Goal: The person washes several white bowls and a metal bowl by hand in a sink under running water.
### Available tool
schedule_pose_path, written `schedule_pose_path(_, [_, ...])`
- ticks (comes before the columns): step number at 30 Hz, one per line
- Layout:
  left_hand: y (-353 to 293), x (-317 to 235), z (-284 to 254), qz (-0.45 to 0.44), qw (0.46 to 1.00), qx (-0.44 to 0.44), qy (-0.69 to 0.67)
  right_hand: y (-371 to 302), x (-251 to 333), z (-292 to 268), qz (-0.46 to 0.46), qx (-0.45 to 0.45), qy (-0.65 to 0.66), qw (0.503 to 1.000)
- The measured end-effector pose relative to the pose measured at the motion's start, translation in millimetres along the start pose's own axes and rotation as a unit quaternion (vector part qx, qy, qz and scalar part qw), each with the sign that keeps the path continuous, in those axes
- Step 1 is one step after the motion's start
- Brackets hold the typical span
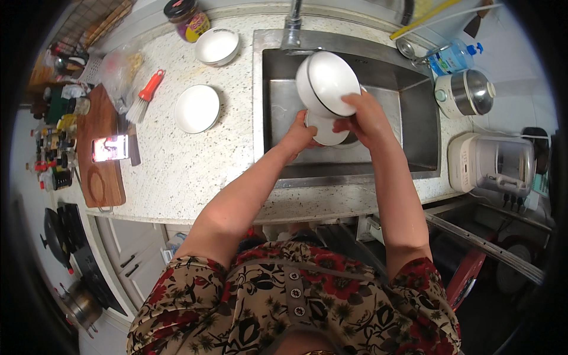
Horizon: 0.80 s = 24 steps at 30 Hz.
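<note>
Over the sink [272, 106], my right hand [368, 121] grips a white bowl with a dark rim [331, 83], tilted below the faucet [291, 32]. Just under it, a second white bowl [329, 135] is held by my left hand [297, 137], its thumb over the edge. The upper bowl hides part of the lower one; whether the two touch I cannot tell. On the counter left of the sink are two more white bowls, one nearer [197, 109] and one farther back [217, 47].
A red-handled brush [147, 94] and a wooden cutting board [100, 177] with a lit phone [110, 148] lie at left. A dark-lidded jar [187, 21] stands at the back. Right of the sink are a blue pump bottle [452, 57], a small cooker [464, 93] and a white appliance [491, 164].
</note>
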State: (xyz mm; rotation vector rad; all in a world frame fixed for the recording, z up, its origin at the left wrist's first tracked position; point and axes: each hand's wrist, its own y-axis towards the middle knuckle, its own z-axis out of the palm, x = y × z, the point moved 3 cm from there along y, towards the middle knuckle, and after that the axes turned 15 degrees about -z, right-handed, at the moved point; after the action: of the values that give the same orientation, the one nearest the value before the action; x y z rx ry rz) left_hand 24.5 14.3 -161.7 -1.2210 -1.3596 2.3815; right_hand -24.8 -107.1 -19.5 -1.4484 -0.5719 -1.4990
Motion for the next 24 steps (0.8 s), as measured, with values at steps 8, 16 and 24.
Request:
schedule_pose_path(8, [5.7, 15.8, -13.4, 0.061, 0.997, -0.008, -0.039, 71.8, -3.2, 107.3, -0.005, 0.071, -0.062, 0.996])
schedule_pose_path(16, [57.1, 30.3, -7.4, 0.181, 0.981, 0.045, -0.045, 164.1, -19.6, 195.4, -0.088, 0.075, -0.125, 0.985])
schedule_pose_path(24, [46.0, 27.9, -6.5, 0.243, 0.97, 0.018, -0.016, 193.0, -43.1, 222.0, -0.004, 0.06, -0.182, 0.981])
